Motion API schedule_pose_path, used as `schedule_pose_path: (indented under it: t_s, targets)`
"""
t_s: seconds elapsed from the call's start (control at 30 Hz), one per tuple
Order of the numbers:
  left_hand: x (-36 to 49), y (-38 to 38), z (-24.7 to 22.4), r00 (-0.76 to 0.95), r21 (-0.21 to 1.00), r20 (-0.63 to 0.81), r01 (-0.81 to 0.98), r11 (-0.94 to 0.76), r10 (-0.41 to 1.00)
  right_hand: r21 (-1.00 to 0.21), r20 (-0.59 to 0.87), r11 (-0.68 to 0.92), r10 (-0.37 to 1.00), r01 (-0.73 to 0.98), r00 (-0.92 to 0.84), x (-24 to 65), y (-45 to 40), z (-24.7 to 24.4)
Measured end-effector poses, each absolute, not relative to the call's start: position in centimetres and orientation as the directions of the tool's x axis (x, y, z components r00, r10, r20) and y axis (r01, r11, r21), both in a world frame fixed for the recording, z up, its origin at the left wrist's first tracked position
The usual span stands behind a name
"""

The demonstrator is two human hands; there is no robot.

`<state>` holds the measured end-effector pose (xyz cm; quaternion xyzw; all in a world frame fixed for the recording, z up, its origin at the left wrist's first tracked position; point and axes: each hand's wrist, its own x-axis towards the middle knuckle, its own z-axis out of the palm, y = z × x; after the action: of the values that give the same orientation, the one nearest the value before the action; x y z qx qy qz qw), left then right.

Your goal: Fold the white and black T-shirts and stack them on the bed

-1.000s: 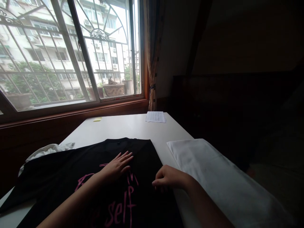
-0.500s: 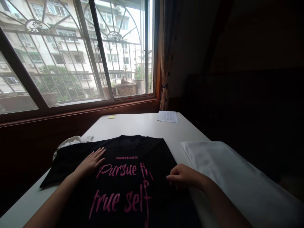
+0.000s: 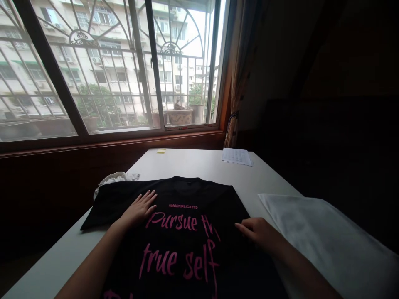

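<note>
A black T-shirt (image 3: 183, 236) with pink lettering lies spread out, its neckline toward the far end of the table. The left sleeve sticks out sideways, while the right side is folded inward and cuts off part of the print. My left hand (image 3: 139, 209) rests flat on the upper left of the shirt, fingers stretched out. At the right edge of the shirt, my right hand (image 3: 257, 232) is closed on the dark fabric with its fingers curled. Exactly how much cloth it pinches is hard to see in the dim light.
Beneath the shirt is a white table (image 3: 193, 162). White cloth (image 3: 314, 224) lies along its right side, and a crumpled pale cloth (image 3: 116, 178) sits behind the left sleeve. Papers (image 3: 237, 157) and a yellow note (image 3: 161, 151) are at the far end, near the window (image 3: 124, 74) and curtain (image 3: 232, 128).
The whole view has swung a little to the left, so everything appears further right. My left hand stays flat on the shirt. My right hand remains closed at the shirt's right edge.
</note>
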<state>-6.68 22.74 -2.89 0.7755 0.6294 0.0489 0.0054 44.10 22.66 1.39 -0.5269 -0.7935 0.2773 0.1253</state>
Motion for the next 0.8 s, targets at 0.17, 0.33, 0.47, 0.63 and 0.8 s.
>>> schedule_pose_path:
  t_s: [0.17, 0.33, 0.47, 0.63, 0.8]
  targets:
    - [-5.4, 22.0, -2.4, 0.213, 0.079, 0.035, 0.973, -0.216, 0.976, -0.400, 0.261, 0.495, 0.868, 0.771, -0.422, 41.8, 23.1, 0.4]
    - [-5.0, 21.8, -2.2, 0.209, 0.095, 0.040, 0.973, -0.212, 0.977, -0.238, 0.270, 0.423, 0.894, 0.874, -0.359, 39.3, 24.1, -2.9]
    - [-4.8, 21.7, -2.0, 0.201, 0.102, 0.047, 0.974, -0.205, 0.979, -0.167, 0.137, 0.381, 0.922, 0.909, -0.361, 38.9, 24.7, -4.1]
    - [-4.1, 21.5, -1.8, 0.167, 0.086, 0.034, 0.982, -0.170, 0.985, -0.144, 0.097, 0.375, 0.926, 0.916, -0.365, 39.8, 25.4, -3.4]
    - [-3.4, 21.4, -2.1, 0.154, 0.079, 0.042, 0.984, -0.157, 0.987, -0.139, 0.163, 0.365, 0.925, 0.921, -0.342, 41.2, 27.0, -4.4]
